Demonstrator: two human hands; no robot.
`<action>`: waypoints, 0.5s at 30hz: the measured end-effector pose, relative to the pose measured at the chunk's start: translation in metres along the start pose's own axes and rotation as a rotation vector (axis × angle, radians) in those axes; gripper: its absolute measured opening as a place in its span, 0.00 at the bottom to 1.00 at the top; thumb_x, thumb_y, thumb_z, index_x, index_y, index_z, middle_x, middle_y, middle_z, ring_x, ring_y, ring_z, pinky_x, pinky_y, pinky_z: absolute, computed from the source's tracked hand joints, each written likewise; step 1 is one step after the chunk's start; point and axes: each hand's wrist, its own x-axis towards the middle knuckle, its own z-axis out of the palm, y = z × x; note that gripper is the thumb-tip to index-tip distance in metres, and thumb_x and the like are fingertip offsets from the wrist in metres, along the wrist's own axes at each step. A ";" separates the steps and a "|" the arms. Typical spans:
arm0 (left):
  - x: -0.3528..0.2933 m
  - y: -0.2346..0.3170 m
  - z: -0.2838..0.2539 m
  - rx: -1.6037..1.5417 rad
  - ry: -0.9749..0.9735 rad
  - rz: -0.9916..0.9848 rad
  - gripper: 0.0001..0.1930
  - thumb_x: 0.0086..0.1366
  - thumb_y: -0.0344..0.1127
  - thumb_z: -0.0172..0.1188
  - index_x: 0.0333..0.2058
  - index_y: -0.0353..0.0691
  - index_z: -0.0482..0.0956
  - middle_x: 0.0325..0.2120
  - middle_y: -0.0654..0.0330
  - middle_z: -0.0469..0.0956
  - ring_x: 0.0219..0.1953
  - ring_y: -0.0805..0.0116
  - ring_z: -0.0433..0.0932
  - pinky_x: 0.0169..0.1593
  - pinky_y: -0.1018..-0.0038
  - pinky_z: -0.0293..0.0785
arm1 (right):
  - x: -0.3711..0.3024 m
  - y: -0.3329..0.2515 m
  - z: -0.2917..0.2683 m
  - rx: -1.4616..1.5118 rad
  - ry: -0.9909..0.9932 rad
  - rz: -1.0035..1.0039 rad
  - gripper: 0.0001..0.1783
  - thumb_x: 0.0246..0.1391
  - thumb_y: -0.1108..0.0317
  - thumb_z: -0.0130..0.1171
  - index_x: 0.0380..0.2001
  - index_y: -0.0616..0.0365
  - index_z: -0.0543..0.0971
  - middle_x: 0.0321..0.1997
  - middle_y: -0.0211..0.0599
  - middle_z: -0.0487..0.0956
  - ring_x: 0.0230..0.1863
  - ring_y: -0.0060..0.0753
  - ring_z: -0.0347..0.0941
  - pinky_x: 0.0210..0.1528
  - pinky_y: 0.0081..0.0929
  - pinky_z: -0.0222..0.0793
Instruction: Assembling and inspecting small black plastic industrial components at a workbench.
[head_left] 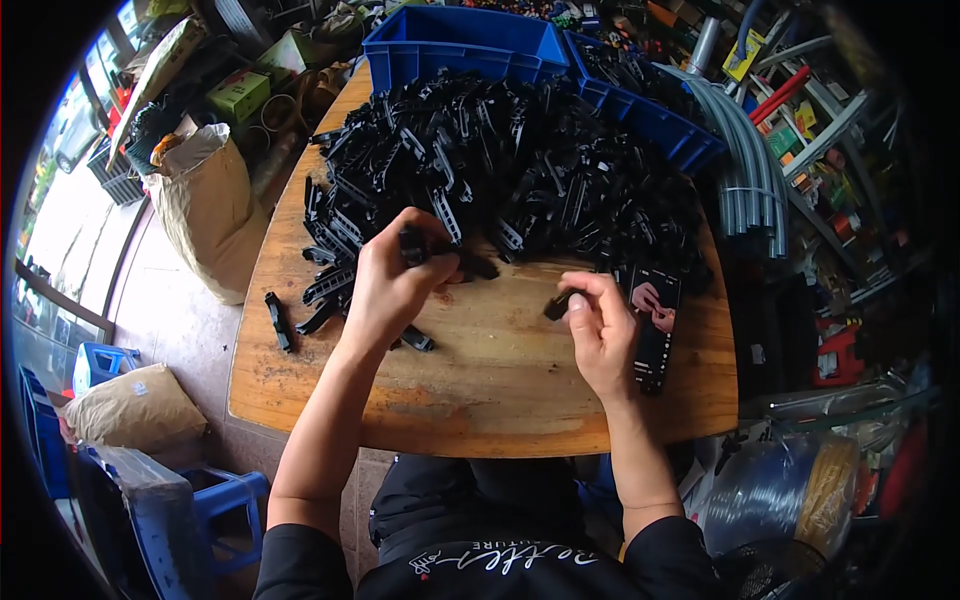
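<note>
My left hand [400, 270] is closed round a black plastic part [412, 243] above the table, at the near edge of the heap; the fingers hide much of it. A dark piece beside that hand is partly covered, so I cannot tell if it is held too. Between thumb and fingers, my right hand [600, 330] pinches a small dark plastic piece [560, 303], apart from the left hand. A big heap of black plastic parts [470, 150], many with ladder-like slots, covers the far half of the wooden table [480, 400]. One loose black part [278, 322] lies at the left.
Behind the heap stands a blue plastic crate [465, 45], with another blue crate [650, 120] to its right holding black parts. A lit smartphone [653, 325] lies right of my right hand. Paper sacks [205, 210] and a blue stool [230, 505] stand left; grey pipes [745, 170] hang right.
</note>
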 end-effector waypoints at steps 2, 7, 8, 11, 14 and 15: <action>0.001 -0.002 0.005 -0.213 -0.052 -0.042 0.10 0.52 0.23 0.54 0.36 0.34 0.73 0.26 0.56 0.77 0.27 0.69 0.78 0.31 0.77 0.73 | -0.006 -0.006 0.001 0.347 -0.196 0.163 0.06 0.57 0.74 0.49 0.37 0.64 0.73 0.36 0.31 0.75 0.29 0.16 0.73 0.33 0.15 0.70; -0.006 -0.017 0.019 -0.250 -0.295 -0.187 0.13 0.52 0.23 0.58 0.38 0.35 0.71 0.27 0.57 0.77 0.28 0.71 0.79 0.31 0.79 0.72 | -0.007 -0.020 0.008 0.639 -0.148 0.105 0.08 0.54 0.78 0.56 0.37 0.62 0.71 0.39 0.39 0.75 0.37 0.19 0.72 0.43 0.17 0.69; -0.008 -0.017 0.021 -0.190 -0.338 -0.209 0.13 0.52 0.23 0.59 0.38 0.36 0.72 0.26 0.58 0.77 0.29 0.72 0.79 0.30 0.80 0.72 | -0.005 -0.021 0.007 0.621 -0.120 0.075 0.07 0.53 0.78 0.56 0.36 0.62 0.71 0.40 0.38 0.75 0.38 0.19 0.71 0.43 0.17 0.68; -0.011 -0.020 0.030 -0.190 -0.389 -0.238 0.12 0.53 0.23 0.60 0.37 0.37 0.72 0.25 0.61 0.77 0.27 0.74 0.77 0.30 0.80 0.72 | -0.005 -0.014 -0.002 0.609 -0.095 0.082 0.10 0.53 0.77 0.57 0.40 0.64 0.72 0.39 0.38 0.76 0.40 0.21 0.73 0.43 0.16 0.69; -0.010 -0.029 0.030 -0.157 -0.452 -0.274 0.12 0.51 0.22 0.61 0.37 0.35 0.73 0.25 0.60 0.77 0.26 0.74 0.76 0.31 0.80 0.72 | -0.004 -0.016 -0.001 0.591 -0.072 0.088 0.11 0.52 0.76 0.60 0.39 0.64 0.73 0.37 0.37 0.77 0.37 0.20 0.73 0.42 0.16 0.70; -0.010 -0.033 0.031 -0.116 -0.437 -0.276 0.13 0.51 0.22 0.61 0.37 0.34 0.74 0.25 0.60 0.77 0.25 0.74 0.76 0.31 0.79 0.72 | -0.003 -0.016 0.000 0.523 -0.073 0.075 0.10 0.50 0.76 0.61 0.37 0.64 0.74 0.36 0.36 0.77 0.36 0.21 0.73 0.40 0.17 0.70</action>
